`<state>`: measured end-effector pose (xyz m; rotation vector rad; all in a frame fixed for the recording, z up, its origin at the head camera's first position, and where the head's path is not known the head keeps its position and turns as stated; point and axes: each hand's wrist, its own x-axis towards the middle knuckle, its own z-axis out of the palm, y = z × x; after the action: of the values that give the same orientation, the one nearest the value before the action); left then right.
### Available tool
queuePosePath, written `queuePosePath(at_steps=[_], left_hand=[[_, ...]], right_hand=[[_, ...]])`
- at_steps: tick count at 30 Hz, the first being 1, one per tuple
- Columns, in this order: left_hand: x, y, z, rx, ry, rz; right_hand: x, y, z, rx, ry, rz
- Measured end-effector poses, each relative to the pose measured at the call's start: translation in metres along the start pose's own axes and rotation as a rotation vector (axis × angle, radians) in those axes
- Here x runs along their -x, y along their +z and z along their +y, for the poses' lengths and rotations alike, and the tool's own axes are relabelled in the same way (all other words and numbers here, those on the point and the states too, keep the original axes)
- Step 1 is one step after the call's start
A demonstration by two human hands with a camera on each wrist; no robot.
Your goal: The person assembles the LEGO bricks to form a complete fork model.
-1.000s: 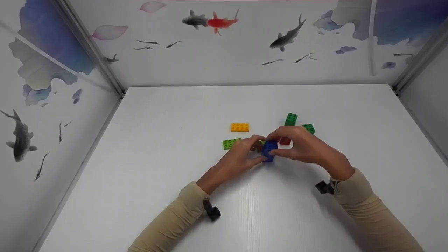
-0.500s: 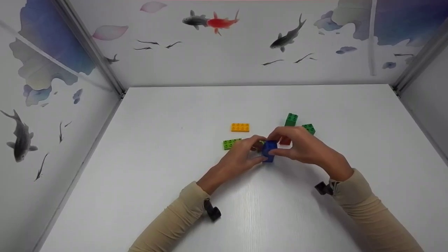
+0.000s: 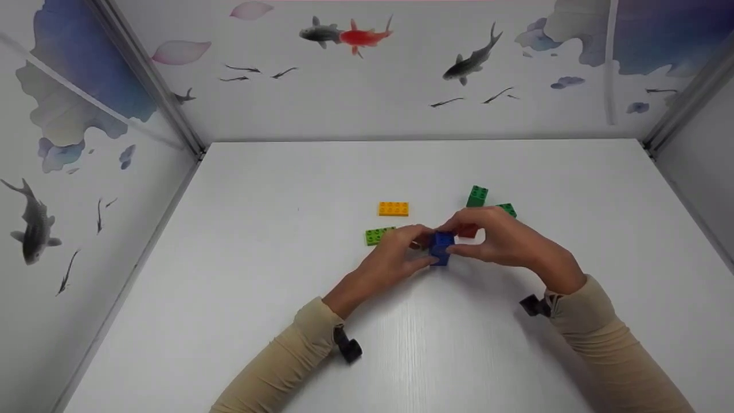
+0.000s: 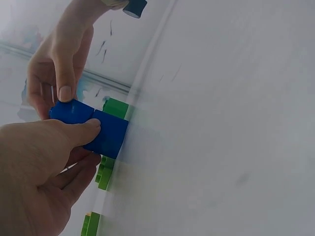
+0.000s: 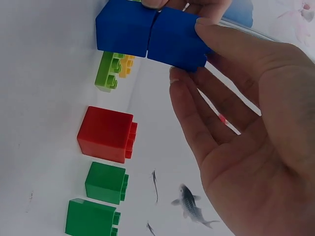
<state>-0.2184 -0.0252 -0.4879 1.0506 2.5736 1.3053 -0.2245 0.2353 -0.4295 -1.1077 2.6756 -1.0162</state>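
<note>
Two blue building bricks stand one on top of the other between my hands. My left hand grips the lower blue brick, which rests on the table, with the thumb across its side. My right hand pinches the upper blue brick between thumb and fingers. In the right wrist view the upper brick tilts slightly against the lower one, and a thin wedge-shaped gap shows between them. Fingers cover part of both bricks.
Behind the hands lie a yellow brick, a lime green brick, a red brick and two darker green bricks. Another lime brick stands near the blue ones. Printed walls border the white table.
My right hand has shifted very slightly to the right, and the upper blue brick has tilted a little with it. The left hand stays nearly still on the lower brick.
</note>
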Motion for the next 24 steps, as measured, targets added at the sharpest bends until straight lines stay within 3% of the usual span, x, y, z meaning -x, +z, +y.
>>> queuePosePath(at_steps=[12,24], left_hand=[[0.0001,0.0014,0.001,0.006,-0.031,-0.004],[0.0009,0.0009,0.0003,0.016,-0.011,0.002]], right_hand=[[0.0022,-0.0019,0.0,-0.015,0.014,-0.02],[0.0002,0.0008,-0.0043,-0.005,0.036,-0.02]])
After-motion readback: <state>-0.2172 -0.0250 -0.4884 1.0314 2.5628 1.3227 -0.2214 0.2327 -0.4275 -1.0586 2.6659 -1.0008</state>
